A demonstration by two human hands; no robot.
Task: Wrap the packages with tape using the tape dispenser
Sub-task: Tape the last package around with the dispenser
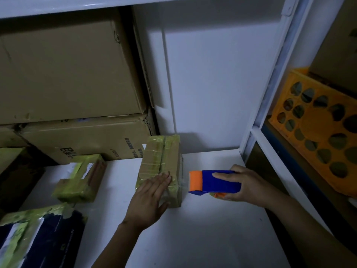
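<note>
Left hand (152,192) on taped cardboard package (162,157), right hand (249,184) round boxy dispenser (222,185)

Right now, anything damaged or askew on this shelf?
Yes. The lower cardboard box in the back-left stack has a crushed, torn upper right corner. The dark package at front left carries ragged, uneven tape. Nothing looks spilled.

Perhaps "com/" on carton (87,139) (rest blurred)

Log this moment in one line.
left hand: flat on brown package | right hand: grips tape dispenser, right of package | surface: white shelf
</note>
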